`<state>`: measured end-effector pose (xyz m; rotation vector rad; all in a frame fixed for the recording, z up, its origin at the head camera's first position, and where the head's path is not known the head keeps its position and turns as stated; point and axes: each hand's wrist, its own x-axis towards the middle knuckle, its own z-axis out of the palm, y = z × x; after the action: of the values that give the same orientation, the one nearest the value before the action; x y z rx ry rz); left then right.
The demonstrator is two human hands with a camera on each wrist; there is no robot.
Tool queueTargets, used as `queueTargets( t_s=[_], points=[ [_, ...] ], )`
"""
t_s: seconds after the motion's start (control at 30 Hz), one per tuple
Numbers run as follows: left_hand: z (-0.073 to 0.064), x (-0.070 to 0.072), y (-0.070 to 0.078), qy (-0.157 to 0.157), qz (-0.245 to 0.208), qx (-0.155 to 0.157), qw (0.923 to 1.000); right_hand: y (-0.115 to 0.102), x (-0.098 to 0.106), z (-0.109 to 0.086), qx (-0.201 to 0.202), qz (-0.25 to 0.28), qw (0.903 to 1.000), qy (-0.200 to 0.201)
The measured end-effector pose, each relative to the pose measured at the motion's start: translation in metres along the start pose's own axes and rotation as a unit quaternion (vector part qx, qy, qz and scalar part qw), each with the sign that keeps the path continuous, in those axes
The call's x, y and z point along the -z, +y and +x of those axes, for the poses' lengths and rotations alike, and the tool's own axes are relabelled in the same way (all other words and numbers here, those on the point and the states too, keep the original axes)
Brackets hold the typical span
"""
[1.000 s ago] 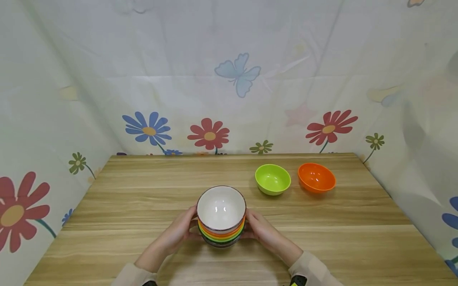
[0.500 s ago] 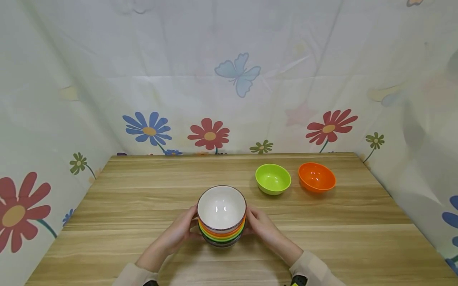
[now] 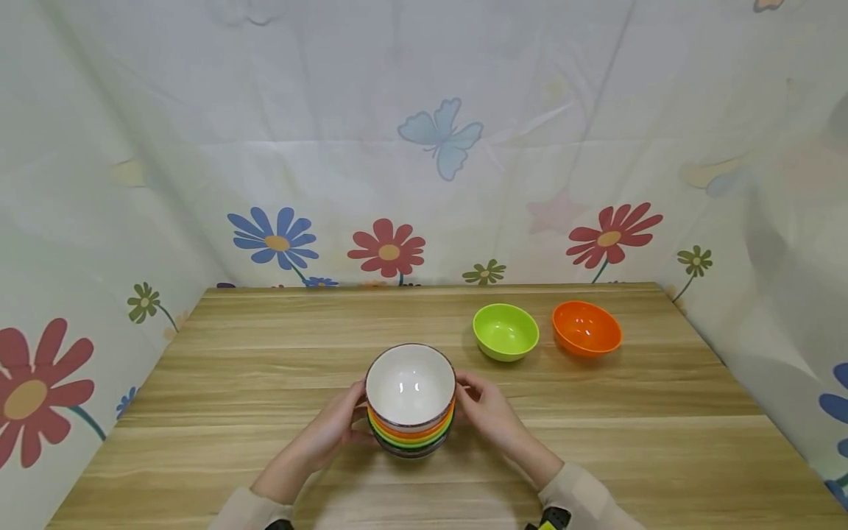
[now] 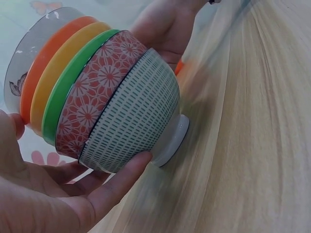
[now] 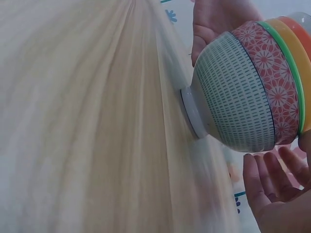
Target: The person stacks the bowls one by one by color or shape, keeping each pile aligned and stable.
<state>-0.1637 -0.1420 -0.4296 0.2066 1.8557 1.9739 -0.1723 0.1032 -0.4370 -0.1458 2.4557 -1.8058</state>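
Note:
A stack of several bowls stands near the front middle of the table. Its top bowl is white inside with a dark rim; orange, yellow and green rims show below. In the left wrist view a red flower-patterned bowl and a footed bowl with green dashes make up the lower part. My left hand holds the stack's left side, thumb by the upper rims and fingers under the lower bowls. On the right side, my right hand has its thumb by the rims, its loosely bent fingers apart from the lower bowls.
Farther back, right of the stack, a lime-green bowl and an orange bowl stand side by side. A white curtain printed with flowers and a butterfly encloses the table's back and sides.
My right hand has loosened from the stack, its fingers shifting slightly up and outward. The left hand, the stack and the two separate bowls look unmoved.

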Motion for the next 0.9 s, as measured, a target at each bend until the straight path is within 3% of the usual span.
queueTargets(
  t_s=[0.27,0.43,0.7,0.9],
  points=[
    [-0.001,0.001,0.0,-0.001,-0.001,0.001,1.0,-0.001,0.004,-0.001,0.084,-0.048,0.9953,0.004],
    [-0.001,0.0,0.0,-0.002,-0.001,0.001,1.0,0.0,0.009,0.0,0.148,-0.1,0.9839,0.01],
    [-0.001,-0.001,0.002,0.001,0.003,0.005,1.0,0.0,0.016,0.006,0.26,-0.219,0.9403,0.021],
    [-0.001,-0.001,0.002,0.0,0.001,0.006,1.0,-0.003,0.023,0.012,0.326,-0.295,0.8973,0.038]
  ],
)
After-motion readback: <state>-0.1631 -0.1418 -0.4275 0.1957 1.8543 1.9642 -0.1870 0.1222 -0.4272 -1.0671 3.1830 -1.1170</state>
